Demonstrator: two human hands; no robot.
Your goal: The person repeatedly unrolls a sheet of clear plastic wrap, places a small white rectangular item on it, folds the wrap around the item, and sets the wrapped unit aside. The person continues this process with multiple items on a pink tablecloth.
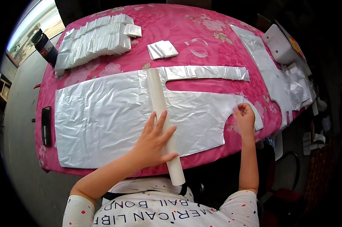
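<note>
A flat silvery-white plastic apron (99, 117) lies spread across the pink flowered cloth, with one long strap running to the right along its far side. Across its middle rests a white tube (157, 90), its near end jutting past the table edge. My left hand (150, 145) lies on the tube with fingers spread and thumb laid over it. At the apron's near right, by the curved cut-out and the second strap, my right hand (245, 119) is closed in a pinch on the plastic edge. The fingertips partly hide the pinched bit.
Rows of folded plastic packets (95, 39) stand at the far left, a smaller stack (162, 49) beside them. A dark bottle (45, 47) and a black phone (46, 126) are along the left edge. More plastic sheeting (260, 62) and a white box (279, 44) lie right.
</note>
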